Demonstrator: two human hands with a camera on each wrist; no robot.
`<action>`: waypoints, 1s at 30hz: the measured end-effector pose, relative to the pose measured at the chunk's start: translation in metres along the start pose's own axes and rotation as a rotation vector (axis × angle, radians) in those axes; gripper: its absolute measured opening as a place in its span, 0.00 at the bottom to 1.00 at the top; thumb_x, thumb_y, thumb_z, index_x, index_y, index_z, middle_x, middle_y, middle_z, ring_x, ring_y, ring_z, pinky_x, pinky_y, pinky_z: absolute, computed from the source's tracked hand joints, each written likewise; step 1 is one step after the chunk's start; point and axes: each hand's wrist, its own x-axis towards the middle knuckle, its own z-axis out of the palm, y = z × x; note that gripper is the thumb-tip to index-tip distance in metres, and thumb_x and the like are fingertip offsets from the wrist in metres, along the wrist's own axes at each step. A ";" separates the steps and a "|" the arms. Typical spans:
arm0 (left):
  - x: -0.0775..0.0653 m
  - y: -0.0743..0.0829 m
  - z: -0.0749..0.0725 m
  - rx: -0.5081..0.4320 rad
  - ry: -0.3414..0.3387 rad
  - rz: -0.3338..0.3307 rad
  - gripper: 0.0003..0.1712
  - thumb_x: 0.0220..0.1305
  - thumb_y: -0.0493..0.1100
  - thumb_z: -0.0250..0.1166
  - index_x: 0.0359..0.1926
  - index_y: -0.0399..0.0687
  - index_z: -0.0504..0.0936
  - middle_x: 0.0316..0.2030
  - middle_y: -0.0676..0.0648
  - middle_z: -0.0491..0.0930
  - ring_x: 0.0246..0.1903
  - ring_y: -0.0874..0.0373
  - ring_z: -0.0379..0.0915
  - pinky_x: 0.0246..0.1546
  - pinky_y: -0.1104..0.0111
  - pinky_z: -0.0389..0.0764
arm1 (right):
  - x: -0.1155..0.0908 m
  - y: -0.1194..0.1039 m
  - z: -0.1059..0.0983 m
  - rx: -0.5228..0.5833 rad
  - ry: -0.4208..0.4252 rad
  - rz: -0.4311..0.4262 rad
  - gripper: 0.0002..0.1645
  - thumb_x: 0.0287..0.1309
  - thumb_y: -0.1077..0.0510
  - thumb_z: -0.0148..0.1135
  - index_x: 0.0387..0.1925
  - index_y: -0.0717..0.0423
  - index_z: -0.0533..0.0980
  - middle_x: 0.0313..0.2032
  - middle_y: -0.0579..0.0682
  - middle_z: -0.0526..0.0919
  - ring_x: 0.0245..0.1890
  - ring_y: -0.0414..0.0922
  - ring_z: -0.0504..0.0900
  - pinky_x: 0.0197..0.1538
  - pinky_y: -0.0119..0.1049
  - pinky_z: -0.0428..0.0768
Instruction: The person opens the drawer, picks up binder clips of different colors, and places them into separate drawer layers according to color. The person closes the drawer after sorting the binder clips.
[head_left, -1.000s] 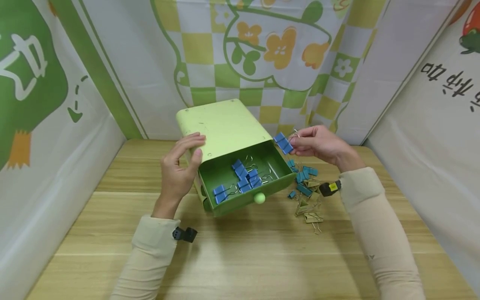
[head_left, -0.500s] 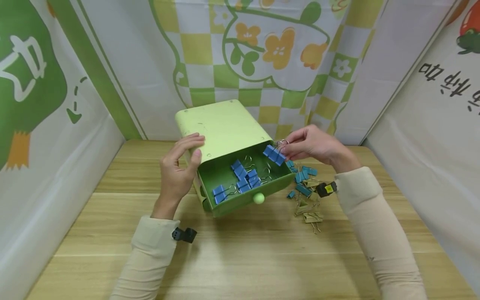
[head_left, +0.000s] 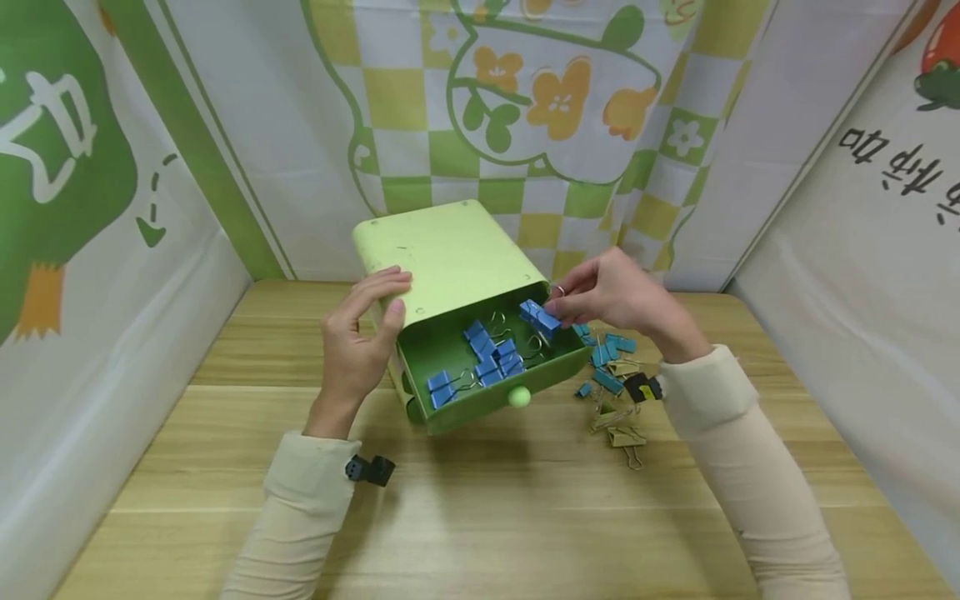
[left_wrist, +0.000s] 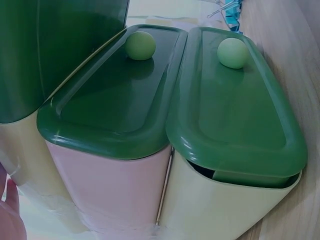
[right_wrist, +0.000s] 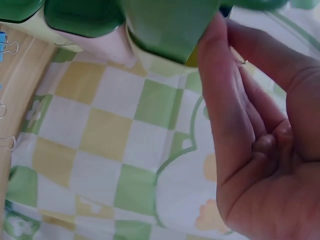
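A small yellow-green drawer cabinet (head_left: 457, 258) stands on the table with its top drawer (head_left: 480, 407) pulled out. My left hand (head_left: 352, 350) rests on the cabinet's left edge, fingers over the top and thumb near the front corner. Between thumb and fingers, my right hand (head_left: 618, 292) pinches a blue binder clip (head_left: 538, 318) above the drawer's right rear part. Several more blue binder clips (head_left: 480, 339) lie inside, their wire handles pointing right. In the right wrist view the fingers (right_wrist: 220, 90) reach over the drawer's edge, and the clip is hidden.
Right of the cabinet lies a pile of teal binder clips (head_left: 607, 381) and gold binder clips (head_left: 626, 436) on the wooden table (head_left: 480, 533). Two closed lower drawers with round knobs (left_wrist: 140, 46) show in the left wrist view. A checked curtain (head_left: 457, 154) hangs behind.
My right hand has carried the blue binder clip left and down, from beside the cabinet's front corner to over the open drawer. The left hand and the cabinet have stayed in place.
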 end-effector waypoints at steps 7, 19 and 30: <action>0.002 0.001 0.000 0.002 0.000 0.001 0.15 0.68 0.40 0.63 0.50 0.39 0.89 0.55 0.39 0.89 0.65 0.49 0.80 0.75 0.60 0.75 | -0.001 -0.010 0.014 -0.137 -0.004 -0.064 0.07 0.65 0.58 0.72 0.40 0.59 0.89 0.37 0.54 0.93 0.34 0.46 0.92 0.41 0.39 0.93; 0.001 0.001 0.000 0.006 -0.005 -0.001 0.15 0.68 0.40 0.63 0.50 0.39 0.90 0.55 0.40 0.89 0.65 0.49 0.80 0.75 0.61 0.76 | 0.001 -0.013 0.031 -0.207 -0.098 -0.130 0.08 0.69 0.57 0.69 0.39 0.57 0.90 0.32 0.50 0.93 0.33 0.43 0.92 0.41 0.38 0.91; 0.000 0.001 0.000 -0.003 -0.005 -0.005 0.15 0.68 0.40 0.63 0.50 0.39 0.89 0.55 0.40 0.89 0.66 0.49 0.80 0.76 0.60 0.75 | 0.000 -0.011 0.007 -0.105 0.076 -0.006 0.13 0.69 0.54 0.70 0.45 0.59 0.89 0.37 0.54 0.94 0.37 0.46 0.93 0.45 0.39 0.93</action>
